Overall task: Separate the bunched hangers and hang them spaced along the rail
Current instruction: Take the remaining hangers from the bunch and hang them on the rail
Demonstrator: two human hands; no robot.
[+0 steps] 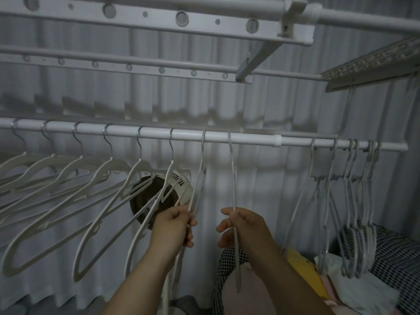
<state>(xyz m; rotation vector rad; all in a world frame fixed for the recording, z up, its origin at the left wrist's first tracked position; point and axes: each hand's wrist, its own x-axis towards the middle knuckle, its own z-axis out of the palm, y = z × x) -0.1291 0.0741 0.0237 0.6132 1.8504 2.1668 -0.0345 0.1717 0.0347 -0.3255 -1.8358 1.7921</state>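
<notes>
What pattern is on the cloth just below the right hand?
Black-and-white check on the cloth, clearest in the head view.

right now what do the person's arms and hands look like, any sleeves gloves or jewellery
The left hand and right hand are bare, as are the forearms. No sleeves, gloves, rings, watch or bands show down to the frame's lower edge. The light is dim, so fine marks cannot be told.

Dim, grey, low-contrast pic, grainy. Light comes from camera side: rail [156,133] and hangers [111,160] throw soft shadows on curtain [261,105] behind. Wide-angle lens bows rail twd edges. Corners darker; far-left hangers a bit soft.
</notes>
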